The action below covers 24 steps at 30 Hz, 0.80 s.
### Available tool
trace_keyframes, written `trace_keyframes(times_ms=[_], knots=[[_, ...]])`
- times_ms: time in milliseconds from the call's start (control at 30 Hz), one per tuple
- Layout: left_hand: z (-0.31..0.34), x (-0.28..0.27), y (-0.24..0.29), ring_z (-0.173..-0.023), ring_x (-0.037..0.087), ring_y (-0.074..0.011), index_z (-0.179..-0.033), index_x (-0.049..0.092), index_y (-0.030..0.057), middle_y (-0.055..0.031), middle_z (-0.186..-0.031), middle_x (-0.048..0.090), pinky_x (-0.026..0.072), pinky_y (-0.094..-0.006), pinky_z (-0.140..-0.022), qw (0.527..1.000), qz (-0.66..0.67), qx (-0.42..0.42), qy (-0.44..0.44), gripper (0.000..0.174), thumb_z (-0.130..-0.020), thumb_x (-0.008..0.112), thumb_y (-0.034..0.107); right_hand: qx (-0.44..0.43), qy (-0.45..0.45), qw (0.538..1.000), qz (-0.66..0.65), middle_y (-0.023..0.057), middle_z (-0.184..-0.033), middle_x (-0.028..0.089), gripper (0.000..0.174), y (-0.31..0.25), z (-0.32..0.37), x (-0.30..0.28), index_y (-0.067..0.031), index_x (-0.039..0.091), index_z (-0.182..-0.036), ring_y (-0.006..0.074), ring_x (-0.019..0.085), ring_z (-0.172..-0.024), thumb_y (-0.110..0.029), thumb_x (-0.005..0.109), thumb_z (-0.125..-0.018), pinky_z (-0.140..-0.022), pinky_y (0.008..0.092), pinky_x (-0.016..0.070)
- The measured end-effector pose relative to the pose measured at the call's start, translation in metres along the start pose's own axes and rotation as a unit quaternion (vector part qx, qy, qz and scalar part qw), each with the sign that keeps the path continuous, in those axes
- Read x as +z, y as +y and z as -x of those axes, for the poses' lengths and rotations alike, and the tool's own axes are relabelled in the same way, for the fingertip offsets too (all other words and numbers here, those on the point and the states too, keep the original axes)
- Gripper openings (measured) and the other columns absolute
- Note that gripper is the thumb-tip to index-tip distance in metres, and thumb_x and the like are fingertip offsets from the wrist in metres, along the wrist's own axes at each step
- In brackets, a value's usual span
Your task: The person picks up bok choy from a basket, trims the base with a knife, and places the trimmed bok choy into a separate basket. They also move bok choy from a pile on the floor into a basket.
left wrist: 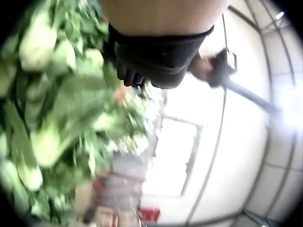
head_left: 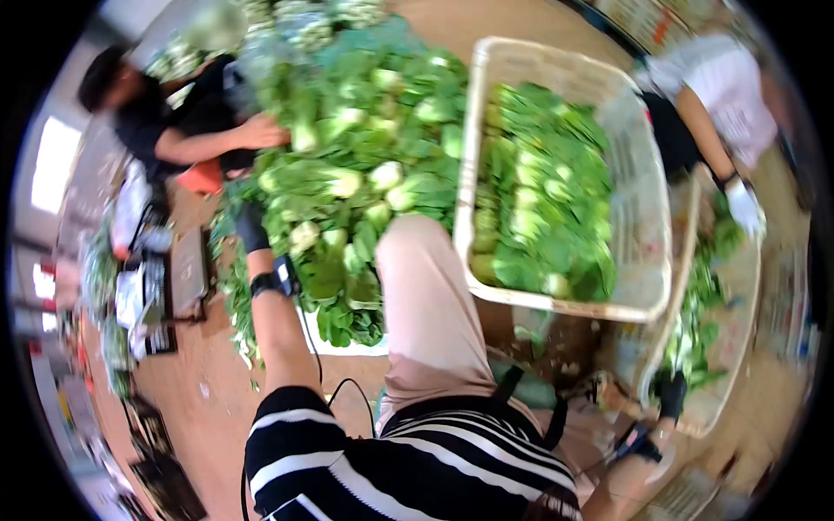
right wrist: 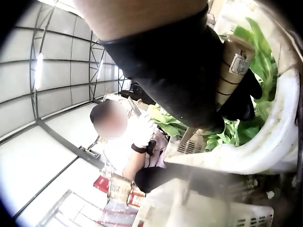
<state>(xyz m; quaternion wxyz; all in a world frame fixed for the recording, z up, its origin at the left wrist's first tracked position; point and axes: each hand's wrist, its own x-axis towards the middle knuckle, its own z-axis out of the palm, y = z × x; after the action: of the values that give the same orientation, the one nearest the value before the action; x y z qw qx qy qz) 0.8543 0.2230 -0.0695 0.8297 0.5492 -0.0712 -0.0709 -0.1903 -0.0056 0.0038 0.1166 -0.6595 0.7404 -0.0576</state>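
1. Left grip [head_left: 252, 227], black-gloved, lies at the edge of the greens pile [head_left: 365, 148], 11 o'clock from my knee. It is blurred, so I cannot tell whether it holds anything.
2. Right grip [head_left: 671, 395], black-gloved, has its fingers [right wrist: 246, 101] curled round a tan handle [right wrist: 232, 66] just over the low basket [right wrist: 279, 139] rim, 4 o'clock.
3. Full white basket [head_left: 470, 174] at 1 o'clock.

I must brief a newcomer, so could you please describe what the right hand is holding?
Find the partly filled white crate at the person's right. At its rim the black-gloved right hand grips a tan, ridged handle with a white label, the only tan thing among black glove and green leaves.
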Motion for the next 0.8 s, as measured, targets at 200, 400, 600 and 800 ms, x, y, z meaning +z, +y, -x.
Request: trace_keyframes(times_ms=[200,400,600,800], knots=[[0.252,0.334,0.078,-0.091,0.060,-0.0208,-0.114,0.051,-0.0037,-0.0145,-0.102,0.061,0.0463,-0.0314,-0.083,0.842,-0.137,-0.048,-0.520,0.031,-0.087,0.051,0.013,0.037,0.011,0.995,-0.088,0.0135,-0.055,0.058,0.037,-0.117,0.013,-0.047,0.0000,0.057,-0.093,0.0251,0.057,-0.047,-0.036,0.056,-0.082,-0.050,0.0360,0.0439],[0.390,0.472,-0.109,-0.090,0.060,-0.0265,-0.106,0.060,0.0060,-0.0158,-0.093,0.063,0.0482,-0.0347,-0.077,0.371,-0.404,0.177,-0.817,0.038,-0.075,0.060,0.028,0.031,0.032,0.993,-0.110,0.0119,-0.050,0.055,0.030,-0.156,0.005,-0.052,-0.0030,0.056,-0.093,0.0248,0.057,-0.045,-0.031,0.058,-0.082,-0.049,0.0358,0.0442],[0.400,0.455,-0.231,-0.092,0.058,-0.0314,-0.104,0.060,0.0054,-0.0191,-0.098,0.061,0.0449,-0.0371,-0.082,0.326,-0.633,0.084,-0.697,0.043,-0.073,0.062,0.035,-0.055,0.085,0.993,-0.059,0.0209,-0.073,0.060,0.025,-0.114,0.007,-0.042,-0.0019,0.059,-0.091,0.0372,0.058,-0.067,-0.023,0.062,-0.078,-0.059,0.0412,0.0448],[0.382,0.423,-0.273,-0.091,0.060,-0.0258,-0.100,0.063,0.0055,-0.0121,-0.103,0.062,0.0471,-0.0348,-0.078,0.537,-0.618,-0.117,-0.562,0.051,-0.071,0.060,0.047,0.026,-0.012,0.996,-0.080,0.0212,-0.074,0.057,0.027,-0.104,0.000,-0.046,0.0012,0.055,-0.100,0.0315,0.051,-0.057,-0.017,0.062,-0.081,-0.054,0.0364,0.0413]])
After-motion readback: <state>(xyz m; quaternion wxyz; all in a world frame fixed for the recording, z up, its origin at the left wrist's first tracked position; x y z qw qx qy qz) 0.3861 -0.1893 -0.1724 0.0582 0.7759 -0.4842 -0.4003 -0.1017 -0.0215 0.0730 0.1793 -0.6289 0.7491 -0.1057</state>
